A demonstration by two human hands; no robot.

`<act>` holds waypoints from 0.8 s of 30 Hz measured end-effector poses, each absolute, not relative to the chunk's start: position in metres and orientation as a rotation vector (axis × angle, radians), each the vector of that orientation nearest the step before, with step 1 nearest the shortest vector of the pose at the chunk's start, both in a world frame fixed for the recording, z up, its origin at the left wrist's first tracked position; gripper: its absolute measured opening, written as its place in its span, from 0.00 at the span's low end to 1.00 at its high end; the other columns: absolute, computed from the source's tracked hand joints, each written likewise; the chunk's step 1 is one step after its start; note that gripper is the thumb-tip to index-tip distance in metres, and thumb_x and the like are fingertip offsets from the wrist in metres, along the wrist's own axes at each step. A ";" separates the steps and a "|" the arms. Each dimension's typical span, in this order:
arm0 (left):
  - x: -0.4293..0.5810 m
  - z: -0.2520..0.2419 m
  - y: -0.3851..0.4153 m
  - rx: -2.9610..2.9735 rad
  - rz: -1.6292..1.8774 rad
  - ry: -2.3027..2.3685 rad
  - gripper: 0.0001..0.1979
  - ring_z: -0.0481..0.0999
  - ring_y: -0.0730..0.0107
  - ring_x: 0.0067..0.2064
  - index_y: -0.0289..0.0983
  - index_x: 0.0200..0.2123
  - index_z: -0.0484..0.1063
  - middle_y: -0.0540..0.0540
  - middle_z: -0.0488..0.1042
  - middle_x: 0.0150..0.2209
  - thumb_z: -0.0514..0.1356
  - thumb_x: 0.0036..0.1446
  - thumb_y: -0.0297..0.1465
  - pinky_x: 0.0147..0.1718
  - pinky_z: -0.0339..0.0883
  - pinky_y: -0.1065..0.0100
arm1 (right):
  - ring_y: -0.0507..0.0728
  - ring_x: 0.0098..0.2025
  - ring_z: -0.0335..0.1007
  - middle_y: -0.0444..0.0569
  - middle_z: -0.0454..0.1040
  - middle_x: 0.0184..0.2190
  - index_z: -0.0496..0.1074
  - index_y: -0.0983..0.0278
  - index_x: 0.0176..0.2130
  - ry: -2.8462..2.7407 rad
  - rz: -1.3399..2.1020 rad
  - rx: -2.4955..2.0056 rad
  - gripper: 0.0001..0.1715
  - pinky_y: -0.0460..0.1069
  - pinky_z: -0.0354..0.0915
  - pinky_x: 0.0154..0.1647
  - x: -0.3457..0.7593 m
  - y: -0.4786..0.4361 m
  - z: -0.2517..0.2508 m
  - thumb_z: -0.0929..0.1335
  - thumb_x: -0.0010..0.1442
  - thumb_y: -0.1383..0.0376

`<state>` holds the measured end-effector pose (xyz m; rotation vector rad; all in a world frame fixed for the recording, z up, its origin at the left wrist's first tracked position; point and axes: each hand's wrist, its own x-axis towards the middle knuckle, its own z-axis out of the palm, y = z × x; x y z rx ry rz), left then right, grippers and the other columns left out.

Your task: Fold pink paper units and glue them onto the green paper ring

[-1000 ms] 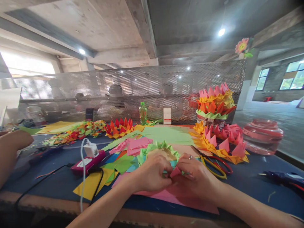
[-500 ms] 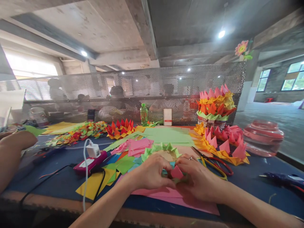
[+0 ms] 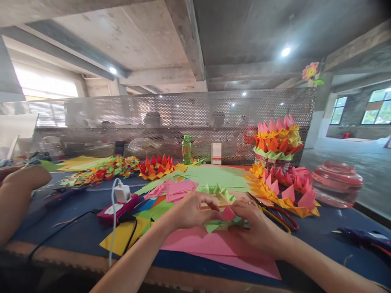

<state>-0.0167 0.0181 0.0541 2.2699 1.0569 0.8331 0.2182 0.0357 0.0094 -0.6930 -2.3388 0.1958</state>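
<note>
Between the two hands, just above a blue table (image 3: 320, 228), a small pink triangle (image 3: 228, 213) of folded paper is pinched from both sides. The left hand (image 3: 192, 209) closes its thumb and fingertips on the triangle's left edge. The right hand (image 3: 256, 221), with a ring on one finger, clamps its thumb and fingertips on the right edge. A green folded strip (image 3: 217, 226) sits just beneath the triangle, touching the fingertips of both hands.

Under the fingers lies a large pink sheet (image 3: 207, 244), flat on the table. Just beyond the fingers is a ring of green paper points (image 3: 217, 189). Near the right hand's knuckles lie scissors (image 3: 282, 217) with red and yellow handles. Further out on that side are pink and orange paper flowers (image 3: 284, 187), a pink-tinted glass jar (image 3: 337, 183) and a blue glue gun (image 3: 363, 236). Outward from the left hand lie yellow paper (image 3: 119, 240) and a pink phone (image 3: 114, 209) with a white charger (image 3: 122, 193). Well apart at the left edge rests another person's arm (image 3: 18, 191).
</note>
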 end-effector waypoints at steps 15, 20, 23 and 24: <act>-0.009 0.053 0.012 2.317 0.847 0.942 0.06 0.79 0.66 0.41 0.35 0.38 0.82 0.45 0.82 0.37 0.65 0.60 0.30 0.43 0.67 0.71 | 0.58 0.41 0.67 0.45 0.73 0.35 0.70 0.59 0.36 -2.416 0.256 -0.822 0.10 0.50 0.60 0.41 0.219 0.032 0.009 0.73 0.54 0.64; -0.006 0.061 0.007 2.357 0.775 0.876 0.09 0.78 0.65 0.40 0.37 0.39 0.83 0.46 0.81 0.37 0.69 0.55 0.32 0.42 0.66 0.71 | 0.58 0.39 0.66 0.45 0.73 0.34 0.70 0.59 0.35 -2.430 0.252 -0.820 0.09 0.50 0.59 0.40 0.218 0.032 0.011 0.73 0.55 0.62; -0.006 0.061 0.007 2.412 0.705 0.857 0.14 0.76 0.66 0.36 0.37 0.40 0.82 0.48 0.79 0.34 0.72 0.50 0.35 0.40 0.66 0.70 | 0.59 0.39 0.66 0.46 0.72 0.32 0.70 0.59 0.34 -2.433 0.241 -0.822 0.08 0.50 0.59 0.39 0.218 0.032 0.012 0.72 0.55 0.61; -0.006 0.060 0.008 2.433 0.691 0.854 0.14 0.76 0.67 0.35 0.37 0.40 0.82 0.48 0.78 0.33 0.72 0.50 0.36 0.39 0.65 0.69 | 0.59 0.39 0.65 0.46 0.72 0.32 0.71 0.59 0.34 -2.437 0.240 -0.817 0.07 0.50 0.59 0.39 0.218 0.032 0.012 0.72 0.55 0.62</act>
